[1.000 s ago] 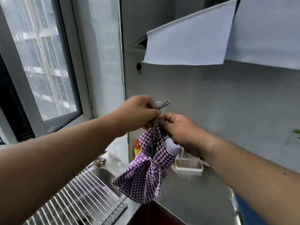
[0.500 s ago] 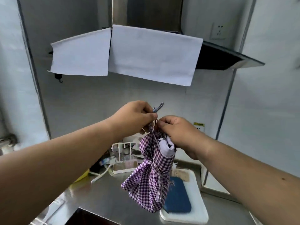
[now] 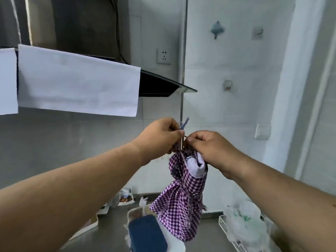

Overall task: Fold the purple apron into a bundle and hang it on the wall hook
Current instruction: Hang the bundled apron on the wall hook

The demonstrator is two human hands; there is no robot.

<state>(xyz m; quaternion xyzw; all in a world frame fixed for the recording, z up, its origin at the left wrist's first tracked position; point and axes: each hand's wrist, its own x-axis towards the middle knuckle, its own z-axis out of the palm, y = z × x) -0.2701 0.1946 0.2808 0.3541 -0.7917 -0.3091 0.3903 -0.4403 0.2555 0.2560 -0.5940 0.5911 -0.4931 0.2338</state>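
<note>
- Purple-and-white checked cloth apron bundle (image 3: 181, 202) is hanging in mid-air above the steel counter (image 3: 112, 233), its thin strap loop (image 3: 184, 124) pinched by the left hand (image 3: 161, 135) and right hand (image 3: 211, 148).
- Judging by that fingertip hold, the loop could be slipping free, or the wrap loosening.
- Grey wall hooks (image 3: 217, 30) are waiting higher up the white tiled wall (image 3: 236, 110), well apart from the bundle.

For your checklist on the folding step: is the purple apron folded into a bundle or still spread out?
Folded: the purple apron hangs bunched in a compact bundle, pinched at its top by the left hand and right hand.
</note>
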